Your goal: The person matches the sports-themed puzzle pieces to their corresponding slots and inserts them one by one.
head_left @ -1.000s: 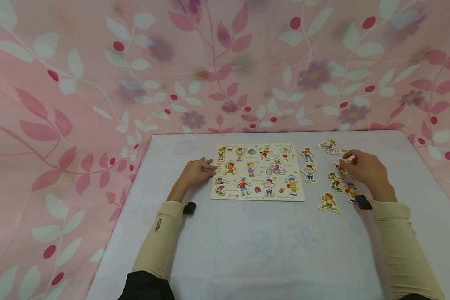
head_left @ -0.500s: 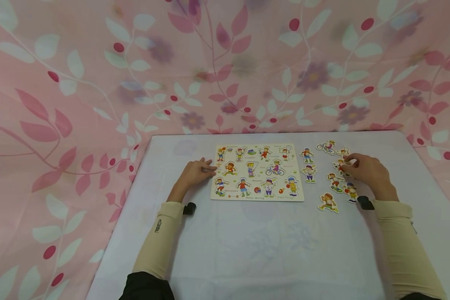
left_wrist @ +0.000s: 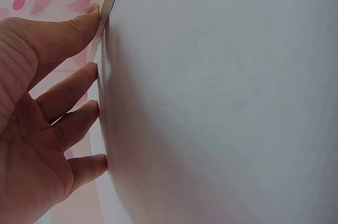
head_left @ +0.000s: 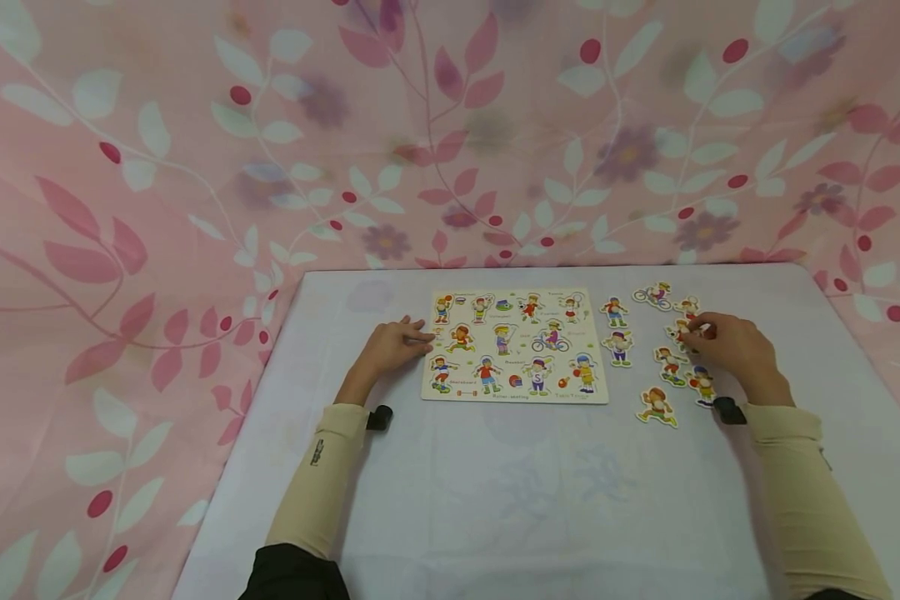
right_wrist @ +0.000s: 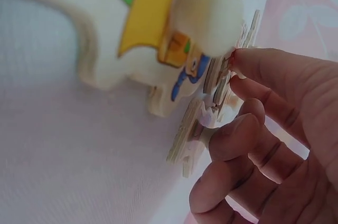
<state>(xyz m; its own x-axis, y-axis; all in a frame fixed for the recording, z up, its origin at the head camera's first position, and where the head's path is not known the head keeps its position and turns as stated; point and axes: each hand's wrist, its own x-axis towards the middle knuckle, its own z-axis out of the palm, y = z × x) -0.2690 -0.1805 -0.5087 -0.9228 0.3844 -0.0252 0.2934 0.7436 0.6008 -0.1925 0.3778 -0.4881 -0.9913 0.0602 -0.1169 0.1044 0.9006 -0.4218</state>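
A wooden puzzle board (head_left: 513, 392) printed with sports figures lies flat on the white table. At its left edge rests my left hand (head_left: 395, 346), thumb against the side of the board (left_wrist: 108, 10) and the other fingertips on the tabletop in the left wrist view. To the board's right, my right hand (head_left: 738, 346) pinches a small figure-shaped puzzle piece (head_left: 677, 333) between thumb and index finger, low among the loose pieces. The fingers partly cover it. Close to the right wrist camera, a basketball-player piece (right_wrist: 142, 20) shows a pale round knob.
Several loose pieces lie right of the board, among them a cyclist piece (head_left: 652, 295), a runner piece (head_left: 657, 407) and a skateboarder piece (head_left: 671, 367). Two more stand in a column near the board, one a baseball piece (head_left: 618, 348). A floral curtain (head_left: 450, 133) hangs behind the table.
My right hand has shifted slightly toward the front of the table, its fingertips staying at the same piece, which now lies flatter among the others. My left hand has not moved.
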